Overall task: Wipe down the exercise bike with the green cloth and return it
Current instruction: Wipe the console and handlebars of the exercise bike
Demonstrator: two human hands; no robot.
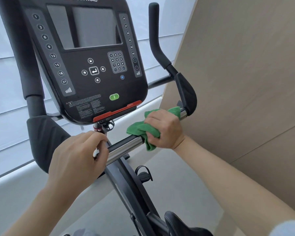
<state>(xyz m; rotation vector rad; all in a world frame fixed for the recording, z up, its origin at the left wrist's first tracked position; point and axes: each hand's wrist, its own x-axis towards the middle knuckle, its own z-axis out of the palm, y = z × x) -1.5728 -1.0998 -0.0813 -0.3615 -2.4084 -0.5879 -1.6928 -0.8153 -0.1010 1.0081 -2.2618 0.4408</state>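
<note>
While your right hand (pixel 163 128) wraps its fingers around the green cloth (pixel 140 128) on the chrome handlebar (pixel 126 147), your left hand (pixel 77 155) curls its fingers round the bar's other end, below the console (pixel 85 65).

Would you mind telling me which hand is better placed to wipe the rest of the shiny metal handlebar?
The right hand: it already grips the green cloth wrapped round the shiny metal handlebar. The left hand holds no cloth and only steadies the bar's near end.

"STAR TRAC" on bike console (pixel 85 65), side nos. 1–21, 24–40, fine print prob. unreadable
</note>
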